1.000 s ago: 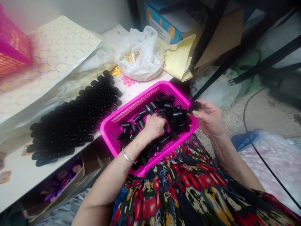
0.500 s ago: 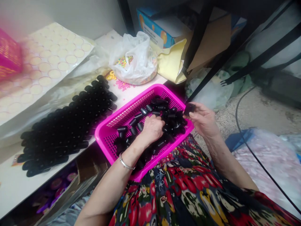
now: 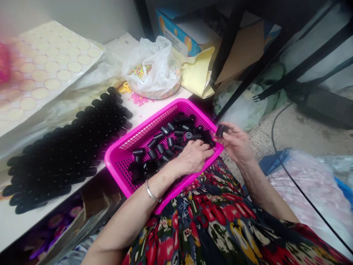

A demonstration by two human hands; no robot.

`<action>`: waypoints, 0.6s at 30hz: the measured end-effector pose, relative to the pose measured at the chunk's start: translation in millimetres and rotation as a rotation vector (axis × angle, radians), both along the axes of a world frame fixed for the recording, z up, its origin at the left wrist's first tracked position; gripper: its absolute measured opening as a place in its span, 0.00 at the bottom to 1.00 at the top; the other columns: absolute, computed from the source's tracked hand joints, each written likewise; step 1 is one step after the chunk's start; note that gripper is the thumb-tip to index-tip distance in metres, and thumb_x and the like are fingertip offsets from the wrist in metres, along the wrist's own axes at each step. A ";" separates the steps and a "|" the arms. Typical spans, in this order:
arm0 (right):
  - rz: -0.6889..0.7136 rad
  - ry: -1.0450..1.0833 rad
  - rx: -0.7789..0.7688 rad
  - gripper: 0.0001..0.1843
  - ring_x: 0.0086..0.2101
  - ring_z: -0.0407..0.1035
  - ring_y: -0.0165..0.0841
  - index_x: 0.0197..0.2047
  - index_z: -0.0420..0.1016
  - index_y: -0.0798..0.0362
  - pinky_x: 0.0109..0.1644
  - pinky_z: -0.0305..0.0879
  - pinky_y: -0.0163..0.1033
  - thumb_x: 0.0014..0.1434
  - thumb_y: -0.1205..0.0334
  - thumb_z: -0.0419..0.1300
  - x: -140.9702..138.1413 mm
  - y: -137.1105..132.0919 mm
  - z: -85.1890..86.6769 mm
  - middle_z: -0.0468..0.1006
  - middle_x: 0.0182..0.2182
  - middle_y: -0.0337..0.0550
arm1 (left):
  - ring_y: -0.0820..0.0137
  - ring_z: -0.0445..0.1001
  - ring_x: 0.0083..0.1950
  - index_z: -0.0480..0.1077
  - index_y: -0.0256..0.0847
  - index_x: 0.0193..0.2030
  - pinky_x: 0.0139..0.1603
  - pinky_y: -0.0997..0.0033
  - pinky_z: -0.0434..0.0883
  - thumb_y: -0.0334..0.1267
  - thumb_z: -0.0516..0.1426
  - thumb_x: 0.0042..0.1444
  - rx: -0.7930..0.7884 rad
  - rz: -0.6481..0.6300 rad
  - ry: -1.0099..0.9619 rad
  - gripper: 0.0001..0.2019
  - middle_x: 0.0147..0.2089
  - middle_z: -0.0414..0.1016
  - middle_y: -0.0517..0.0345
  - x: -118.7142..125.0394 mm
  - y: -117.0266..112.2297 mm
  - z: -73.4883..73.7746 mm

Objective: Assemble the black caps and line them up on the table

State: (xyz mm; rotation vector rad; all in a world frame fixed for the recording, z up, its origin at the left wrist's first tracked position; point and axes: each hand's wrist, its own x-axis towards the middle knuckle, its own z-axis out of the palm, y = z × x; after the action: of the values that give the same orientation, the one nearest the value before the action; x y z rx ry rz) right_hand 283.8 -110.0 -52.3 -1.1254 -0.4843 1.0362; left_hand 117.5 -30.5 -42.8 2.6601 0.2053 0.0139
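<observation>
Right hand (image 3: 237, 143), right of centre: thumb and fingers pinched on one black cap (image 3: 221, 130), held at the right corner of the pink basket (image 3: 109, 162). Its long axis I cannot state with certainty; the piece is short and partly covered by my fingers. Left hand (image 3: 193, 156), centre of the frame: palm down over the basket's near side, fingers loosely curved, tips toward its right end — whether they grip anything I cannot tell. Loose caps (image 3: 160, 148) lie beyond and left of those fingers, axes mixed. Of note: an end-on cap (image 3: 188, 135), ring face showing, just up-left of my left fingertips — the left hand is nearer to it, the right farther off.
</observation>
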 end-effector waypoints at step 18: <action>0.013 0.021 0.004 0.19 0.30 0.74 0.29 0.41 0.75 0.48 0.36 0.76 0.38 0.44 0.62 0.70 0.0 1.5 -2.3 0.76 0.32 0.36 | 0.64 0.65 0.43 0.73 0.41 0.35 0.44 0.62 0.62 0.33 0.50 0.56 0.048 0.346 0.116 0.09 0.38 0.74 0.54 -38.2 23.6 4.4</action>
State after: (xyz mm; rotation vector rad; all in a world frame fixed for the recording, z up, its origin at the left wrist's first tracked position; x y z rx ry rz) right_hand 283.7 -108.5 -54.6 -1.1085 -0.4769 1.0566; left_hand 79.3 -6.9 -38.4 2.6406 0.7077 -0.0240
